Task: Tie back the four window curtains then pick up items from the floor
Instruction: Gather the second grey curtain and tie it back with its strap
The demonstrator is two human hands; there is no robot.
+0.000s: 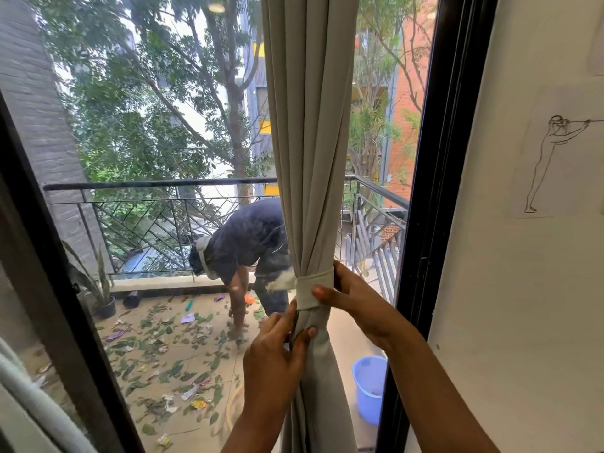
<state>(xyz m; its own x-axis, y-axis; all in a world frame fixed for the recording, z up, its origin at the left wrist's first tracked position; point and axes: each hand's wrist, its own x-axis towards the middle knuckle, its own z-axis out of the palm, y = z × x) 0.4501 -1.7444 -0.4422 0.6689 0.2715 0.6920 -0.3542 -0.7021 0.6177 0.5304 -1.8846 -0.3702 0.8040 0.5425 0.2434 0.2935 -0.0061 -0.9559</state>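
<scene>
A beige curtain (307, 132) hangs gathered in front of the window glass. A cream tie-back band (312, 289) wraps its gathered waist. My right hand (351, 297) holds the band from the right, thumb across its front and fingers behind. My left hand (277, 348) pinches the curtain folds just under the band. Outside on the balcony floor lie several leaves and scraps of litter (170, 351).
A black window frame (434, 178) stands at the right, next to a white wall with a line drawing (552, 165). Another dark frame bar (62, 305) runs down the left. Outside, a person (245, 246) bends over; a blue bucket (369, 384) and a potted plant (98, 289) stand there.
</scene>
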